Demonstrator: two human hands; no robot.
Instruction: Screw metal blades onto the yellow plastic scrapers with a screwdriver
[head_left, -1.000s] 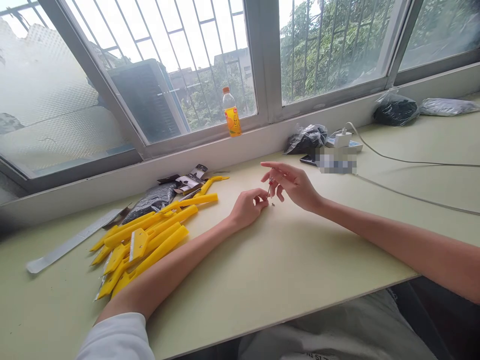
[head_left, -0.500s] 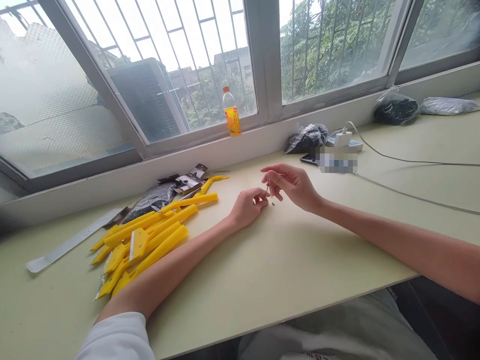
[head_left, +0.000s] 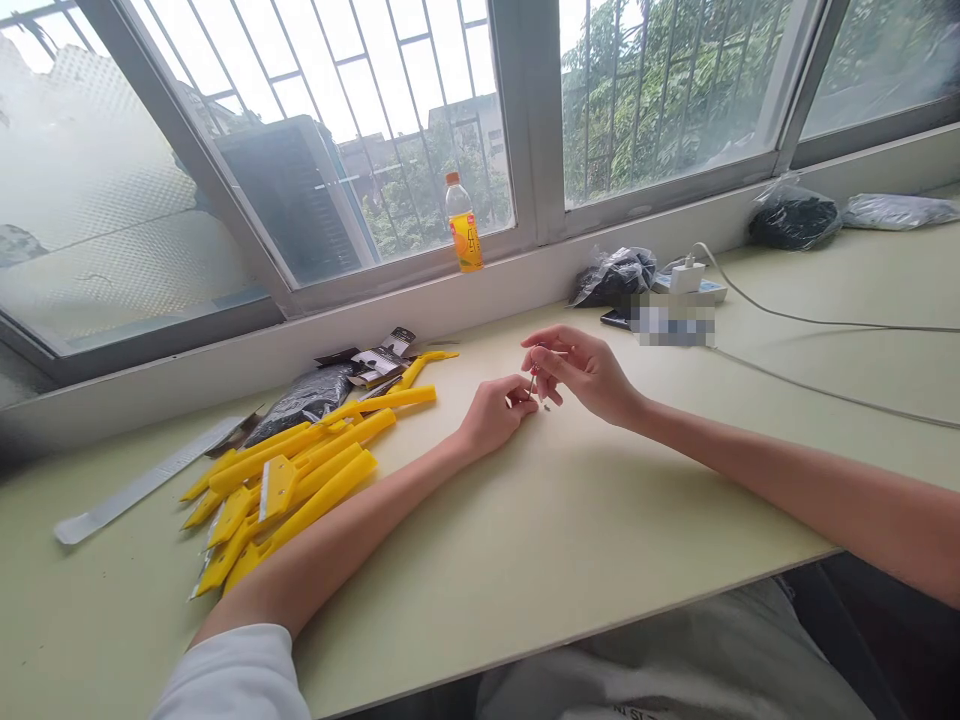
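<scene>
In the middle of the table, my right hand (head_left: 589, 368) holds a small screwdriver (head_left: 532, 385) by its upper end, thin shaft pointing down. The fingers cover most of its handle. My left hand (head_left: 496, 408) rests on the tabletop just to the left, thumb and forefinger pinched together around the screwdriver's lower end. Whatever else sits between those fingertips is too small and hidden to make out. A tiny dark piece (head_left: 547, 407) lies on the table right beside the left fingertips.
Several yellow scrapers (head_left: 300, 480) are piled by my left forearm. Behind them are a black plastic bag (head_left: 304, 400) and black-and-white packaging (head_left: 382, 358). An orange drink bottle (head_left: 465, 228) stands on the sill. A charger (head_left: 685, 275) with cables and bagged black items (head_left: 615, 277) lie back right.
Both hands stay almost in place. The fingers of my right hand have shifted slightly around the screwdriver, so less of its red handle shows now.
</scene>
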